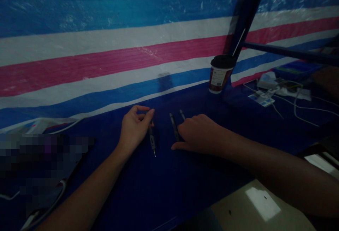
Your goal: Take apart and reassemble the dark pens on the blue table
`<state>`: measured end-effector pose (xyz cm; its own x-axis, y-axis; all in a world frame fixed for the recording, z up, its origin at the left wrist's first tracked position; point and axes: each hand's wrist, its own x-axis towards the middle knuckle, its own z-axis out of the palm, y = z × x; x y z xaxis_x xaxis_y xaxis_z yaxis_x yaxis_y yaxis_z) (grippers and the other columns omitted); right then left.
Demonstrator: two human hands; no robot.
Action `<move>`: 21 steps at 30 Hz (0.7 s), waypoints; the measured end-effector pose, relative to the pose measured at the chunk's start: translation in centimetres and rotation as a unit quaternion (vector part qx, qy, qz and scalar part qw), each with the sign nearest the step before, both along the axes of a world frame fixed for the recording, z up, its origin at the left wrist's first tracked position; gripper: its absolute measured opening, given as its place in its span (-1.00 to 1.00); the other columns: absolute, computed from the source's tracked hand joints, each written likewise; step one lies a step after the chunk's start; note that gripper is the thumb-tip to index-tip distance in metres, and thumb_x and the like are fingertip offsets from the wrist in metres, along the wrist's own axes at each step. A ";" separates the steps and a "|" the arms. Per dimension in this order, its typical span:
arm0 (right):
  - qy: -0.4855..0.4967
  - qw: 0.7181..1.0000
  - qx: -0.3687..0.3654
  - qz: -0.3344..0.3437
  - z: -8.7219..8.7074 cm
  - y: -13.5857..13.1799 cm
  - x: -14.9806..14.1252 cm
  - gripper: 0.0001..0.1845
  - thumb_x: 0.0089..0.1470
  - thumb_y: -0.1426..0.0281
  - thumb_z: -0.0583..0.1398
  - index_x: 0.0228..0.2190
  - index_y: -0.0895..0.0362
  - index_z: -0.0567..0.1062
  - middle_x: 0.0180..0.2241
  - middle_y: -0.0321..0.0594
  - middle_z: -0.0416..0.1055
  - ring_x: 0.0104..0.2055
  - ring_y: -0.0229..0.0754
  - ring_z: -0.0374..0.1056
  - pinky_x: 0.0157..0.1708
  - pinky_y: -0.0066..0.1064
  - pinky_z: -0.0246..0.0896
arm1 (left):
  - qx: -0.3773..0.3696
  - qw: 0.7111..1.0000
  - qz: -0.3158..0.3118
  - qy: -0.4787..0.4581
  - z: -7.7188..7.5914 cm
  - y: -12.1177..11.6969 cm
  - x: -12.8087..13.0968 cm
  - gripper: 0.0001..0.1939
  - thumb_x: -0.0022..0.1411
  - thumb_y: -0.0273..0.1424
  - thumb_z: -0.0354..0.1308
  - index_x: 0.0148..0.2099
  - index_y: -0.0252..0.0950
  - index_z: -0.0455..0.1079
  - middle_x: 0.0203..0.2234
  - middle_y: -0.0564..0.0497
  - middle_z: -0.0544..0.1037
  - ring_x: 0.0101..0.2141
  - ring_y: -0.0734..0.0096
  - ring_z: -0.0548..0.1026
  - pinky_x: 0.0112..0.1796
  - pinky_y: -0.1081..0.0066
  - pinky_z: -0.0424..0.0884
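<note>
pinching a pen (152, 139), the left hand (136, 126) holds it front-to-back, tip (155, 153) pointing nearward

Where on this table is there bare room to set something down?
The widest bare patch of table lies between the forearms, nearer the wearer than the pen at the left hand. A smaller one lies between the two pens by the right hand and the lidded cup. Crowded: the cable tangle at far right; the pixelated area at left.

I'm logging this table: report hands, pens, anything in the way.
Left hand pinching one pen, tip toward wearer. Right hand at two more pens, grip unclear. Lidded cup beyond, apart from both hands.
</note>
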<state>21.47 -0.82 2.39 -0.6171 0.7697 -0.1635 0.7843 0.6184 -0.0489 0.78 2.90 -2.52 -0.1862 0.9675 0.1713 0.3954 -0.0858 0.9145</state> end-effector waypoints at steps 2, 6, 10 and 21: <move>0.002 1.000 -0.009 -0.003 -0.1 0.0 -0.1 -0.46 0.24 0.01 0.20 -0.20 0.26 0.64 -0.29 0.20 0.60 -0.17 0.25 0.56 -0.25 -0.07 0.40 | 0.000 1.000 -0.001 -0.005 -0.1 0.0 0.1 -0.73 0.13 -0.21 0.34 -0.22 -0.21 0.39 -0.68 0.08 0.50 -0.71 0.41 0.39 -0.67 0.49 0.19; 0.014 1.000 -0.016 -0.005 -0.3 -0.1 -0.4 -0.65 0.28 0.26 0.14 -0.17 0.24 0.64 -0.28 0.17 0.61 -0.15 0.20 0.57 -0.23 -0.09 0.42 | -0.004 1.000 -0.012 0.025 -0.4 0.2 -0.1 -0.74 0.15 -0.17 0.30 -0.32 -0.20 0.34 -0.69 0.10 0.48 -0.72 0.41 0.38 -0.67 0.47 0.17; 0.017 1.000 0.004 -0.018 -0.2 0.2 -0.2 -0.65 0.28 0.32 0.09 -0.19 0.23 0.63 -0.31 0.14 0.61 -0.18 0.19 0.58 -0.28 -0.12 0.41 | 0.008 0.983 -0.028 0.182 -0.7 0.2 -0.4 -0.72 0.24 -0.12 0.22 -0.17 -0.22 0.41 -0.68 0.11 0.50 -0.68 0.37 0.43 -0.61 0.44 0.19; 0.249 0.964 -0.051 -0.079 0.0 4.3 2.1 -0.70 0.27 0.27 0.14 -0.44 0.16 0.50 -0.48 -0.19 0.50 -0.45 -0.24 0.37 -0.41 -0.42 0.13 | 0.175 0.874 -0.071 0.448 -0.4 -0.5 -0.8 -0.65 0.45 -0.18 0.02 0.10 -0.27 0.43 -0.16 -0.17 0.53 -0.12 0.06 0.51 -0.16 0.18 0.42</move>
<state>23.57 3.45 2.38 -0.5144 0.8565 0.0430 0.7323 0.4648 -0.4976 0.02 2.44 -2.92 0.2927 0.8289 0.4768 0.9018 -0.4051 0.1507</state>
